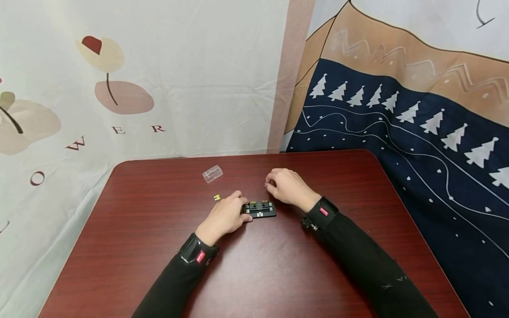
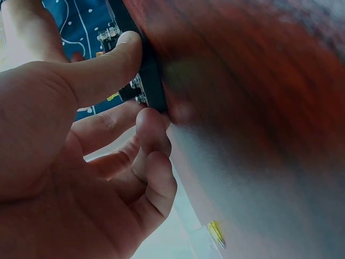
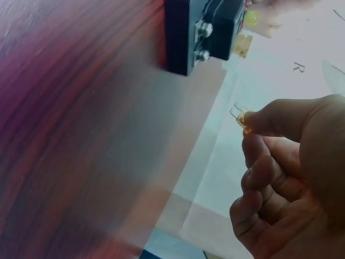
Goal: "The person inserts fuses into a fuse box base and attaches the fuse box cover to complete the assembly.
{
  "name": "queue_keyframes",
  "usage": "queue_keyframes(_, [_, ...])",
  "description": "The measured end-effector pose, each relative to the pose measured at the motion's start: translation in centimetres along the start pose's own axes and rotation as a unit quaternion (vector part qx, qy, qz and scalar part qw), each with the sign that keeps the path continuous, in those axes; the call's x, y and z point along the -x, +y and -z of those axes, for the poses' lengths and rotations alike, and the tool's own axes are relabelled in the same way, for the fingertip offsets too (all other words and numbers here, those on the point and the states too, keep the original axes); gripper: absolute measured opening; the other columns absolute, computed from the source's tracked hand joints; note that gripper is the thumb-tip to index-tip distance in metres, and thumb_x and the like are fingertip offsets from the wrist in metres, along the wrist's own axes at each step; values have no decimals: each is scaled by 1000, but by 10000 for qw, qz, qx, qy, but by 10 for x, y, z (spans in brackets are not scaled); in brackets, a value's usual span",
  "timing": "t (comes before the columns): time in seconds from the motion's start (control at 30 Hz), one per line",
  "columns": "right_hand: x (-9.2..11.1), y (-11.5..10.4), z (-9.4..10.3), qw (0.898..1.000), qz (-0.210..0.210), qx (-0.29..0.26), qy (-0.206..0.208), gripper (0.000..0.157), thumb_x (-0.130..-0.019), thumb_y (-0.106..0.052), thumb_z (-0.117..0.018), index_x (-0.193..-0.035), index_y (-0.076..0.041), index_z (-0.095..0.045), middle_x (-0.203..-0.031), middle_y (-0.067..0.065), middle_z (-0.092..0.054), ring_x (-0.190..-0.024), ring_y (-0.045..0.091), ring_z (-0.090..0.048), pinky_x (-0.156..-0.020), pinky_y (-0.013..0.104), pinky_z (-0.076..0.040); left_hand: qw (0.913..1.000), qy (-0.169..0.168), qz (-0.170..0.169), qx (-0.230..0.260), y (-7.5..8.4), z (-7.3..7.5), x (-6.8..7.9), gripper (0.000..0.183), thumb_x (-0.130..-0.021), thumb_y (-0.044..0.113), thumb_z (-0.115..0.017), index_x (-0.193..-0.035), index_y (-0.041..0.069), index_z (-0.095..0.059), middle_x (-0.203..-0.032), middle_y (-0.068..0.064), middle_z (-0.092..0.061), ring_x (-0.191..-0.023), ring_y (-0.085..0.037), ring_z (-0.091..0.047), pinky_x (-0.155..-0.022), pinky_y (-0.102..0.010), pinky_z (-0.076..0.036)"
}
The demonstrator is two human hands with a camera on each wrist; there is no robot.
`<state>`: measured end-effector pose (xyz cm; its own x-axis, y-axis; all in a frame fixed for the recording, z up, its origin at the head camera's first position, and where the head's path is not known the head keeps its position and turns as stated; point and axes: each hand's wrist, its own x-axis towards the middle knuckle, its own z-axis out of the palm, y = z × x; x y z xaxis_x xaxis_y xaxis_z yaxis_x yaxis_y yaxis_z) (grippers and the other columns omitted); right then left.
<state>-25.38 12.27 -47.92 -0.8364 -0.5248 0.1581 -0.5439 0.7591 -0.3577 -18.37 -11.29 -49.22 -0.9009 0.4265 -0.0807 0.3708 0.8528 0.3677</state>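
My left hand [image 1: 224, 215] grips the left end of a black fuse block [image 1: 265, 213] on the table, thumb on the near side and fingers behind. Metal screw terminals [image 3: 202, 28] show on the block, and yellow and amber pieces [image 3: 242, 45] stick out of its top. Off to the right and apart from the block, my right hand [image 1: 292, 187] pinches a small amber blade fuse [image 3: 245, 122] between thumb and index finger, its two thin prongs bare. Beside the left hand lies a yellow blade fuse [image 1: 216, 197].
A clear plastic box [image 1: 212, 174] sits toward the back of the reddish-brown table [image 1: 151, 212]. Behind the table's far edge hang a pale printed cloth [image 1: 214, 88] and a dark blue one with white trees [image 1: 358, 119].
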Motion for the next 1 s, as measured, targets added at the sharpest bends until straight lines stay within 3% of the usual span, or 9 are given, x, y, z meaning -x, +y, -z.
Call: queue_keyframes(1.0, [9,-24,-5,9985,477,-210,-144,8,-97,-18,-70,-93,-19,-76,-89,-7,-67,-75,10,-61,-69,34,-54,10000,47,-1,-5,0,-1,0,47,-88,41,-83,-125,12,-75,-112,-3,-61,-87,-27,-68,-74,-45,-57])
